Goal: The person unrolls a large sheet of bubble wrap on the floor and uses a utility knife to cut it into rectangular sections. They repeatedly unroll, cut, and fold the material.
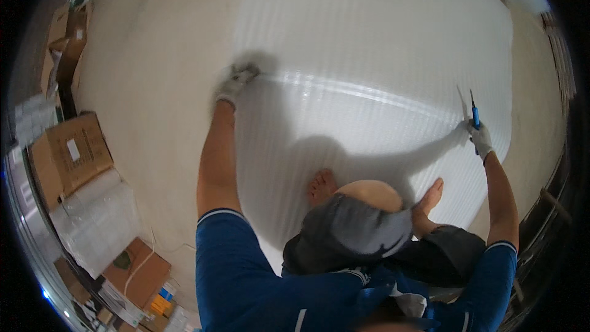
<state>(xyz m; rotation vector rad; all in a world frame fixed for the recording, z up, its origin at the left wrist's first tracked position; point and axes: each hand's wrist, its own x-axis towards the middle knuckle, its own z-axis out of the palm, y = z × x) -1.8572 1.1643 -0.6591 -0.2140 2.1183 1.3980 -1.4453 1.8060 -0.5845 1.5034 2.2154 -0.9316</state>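
The pale floor (160,55) spreads widest, and on it, beneath and ahead of me, lies the white plastic sheet (369,31); a shiny crease (362,91) runs left to right across it, slanting slightly toward me at its right end. Along my left side stand a clear-wrapped pack (98,224) and a brown cardboard box (89,163), whose contents I cannot see. My gloved left hand (236,80) is down at the sheet's left edge, just beside the crease's left end; its fingers look curled, but I cannot tell whether they pinch the sheet or only press it. My gloved right hand (481,137) is nearer the crease's right end, wrapped round a blue-handled tool (475,117), its thin tip pointing away from me, seemingly clear of the sheet
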